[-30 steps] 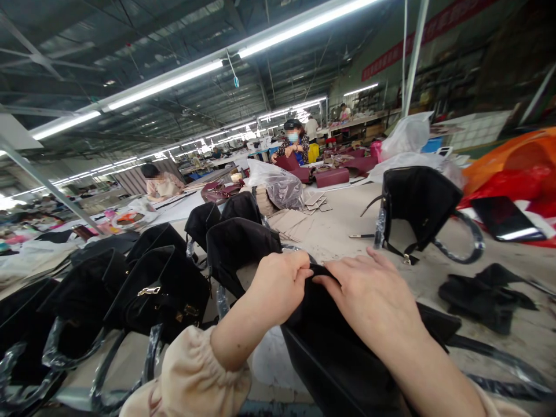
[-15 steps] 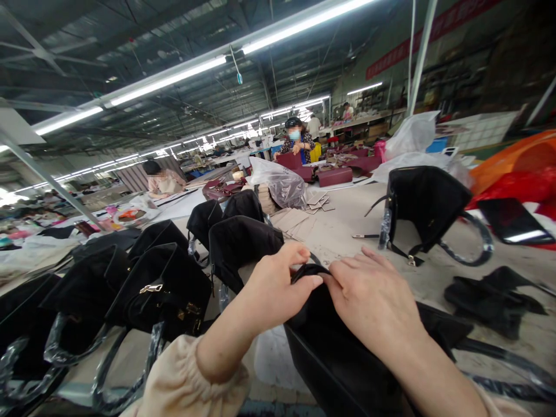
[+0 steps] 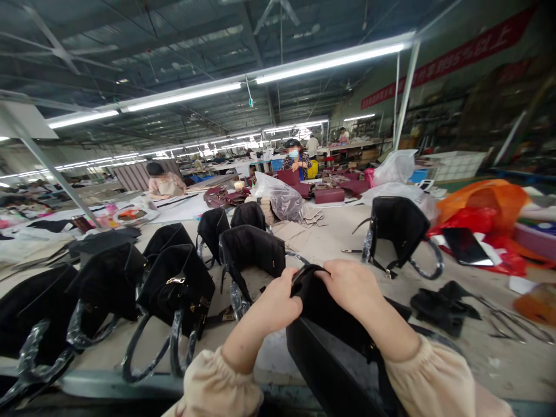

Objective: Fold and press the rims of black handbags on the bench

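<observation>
A black handbag (image 3: 304, 353) stands tilted at the table's front edge, its top open towards me. My left hand (image 3: 278, 298) pinches the far corner of its rim, thumb inside and fingers curled over the edge. Close beside it, my right hand (image 3: 354, 286) grips the same rim with fingers bent over the top. Part of the bag's right side is hidden behind my right forearm. Just beyond my hands stands another black handbag (image 3: 252, 249) with a plastic-wrapped handle.
Several black handbags (image 3: 174, 289) stand on the left. Another handbag (image 3: 395, 231) stands to the right, near a dark tablet (image 3: 467, 246), black fabric scraps (image 3: 445, 307) and scissors (image 3: 508, 318). A co-worker (image 3: 297, 159) handles maroon pieces across the table.
The camera view has tilted and shifted, showing more of the table's right side. My hands keep hold of the rim, and the right hand's fingers now lie further over it.
</observation>
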Demonstrator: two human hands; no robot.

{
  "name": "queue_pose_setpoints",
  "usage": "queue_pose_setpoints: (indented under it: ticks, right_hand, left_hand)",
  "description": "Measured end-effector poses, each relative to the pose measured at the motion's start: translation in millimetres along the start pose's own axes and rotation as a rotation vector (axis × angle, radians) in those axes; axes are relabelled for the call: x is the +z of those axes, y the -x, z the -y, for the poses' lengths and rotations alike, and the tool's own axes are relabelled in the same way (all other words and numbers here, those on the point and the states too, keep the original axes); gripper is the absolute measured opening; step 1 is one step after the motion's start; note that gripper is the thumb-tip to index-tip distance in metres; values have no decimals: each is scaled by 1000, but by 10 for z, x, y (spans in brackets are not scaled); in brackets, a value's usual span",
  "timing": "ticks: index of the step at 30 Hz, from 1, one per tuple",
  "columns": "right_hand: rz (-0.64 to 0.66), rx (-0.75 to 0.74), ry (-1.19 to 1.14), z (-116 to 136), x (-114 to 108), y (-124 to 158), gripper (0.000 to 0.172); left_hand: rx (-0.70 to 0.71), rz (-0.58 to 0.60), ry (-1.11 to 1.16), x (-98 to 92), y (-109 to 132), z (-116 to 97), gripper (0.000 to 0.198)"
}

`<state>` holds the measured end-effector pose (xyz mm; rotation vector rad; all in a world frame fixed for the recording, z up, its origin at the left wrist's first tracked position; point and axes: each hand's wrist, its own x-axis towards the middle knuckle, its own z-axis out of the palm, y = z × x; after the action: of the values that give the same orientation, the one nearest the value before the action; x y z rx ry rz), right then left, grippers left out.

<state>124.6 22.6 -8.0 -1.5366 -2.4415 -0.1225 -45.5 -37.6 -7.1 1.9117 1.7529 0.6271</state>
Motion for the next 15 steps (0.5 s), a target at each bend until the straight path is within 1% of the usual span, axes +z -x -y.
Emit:
queue_pose_setpoints:
  ticks: [3,6,8,10,12,15]
  right_hand:
    - [98,-9,-7,24,-127,-76,35]
    - [212,-68,-45,12,-236,-118,31]
    - [266,-95,-76,-18,-294,-105,28]
    - [288,-95,-109,-52,-330,-58,29]
    - [284,-87,-149,-82,-329,9,32]
    - [273,-83,-225,-121,-258,89,34]
  left_hand:
    - [72,91,-2,-150,-65,45,52]
    - [107,140,-9,-312,-111,105,53]
    - [131,158,-18,-378,-133,105,53]
    - [168,133,-33,-388,-143,52,53]
    - [212,73,-54,-344,-144,-40,50]
    - [254,-31,-105,-214,-161,-179,34]
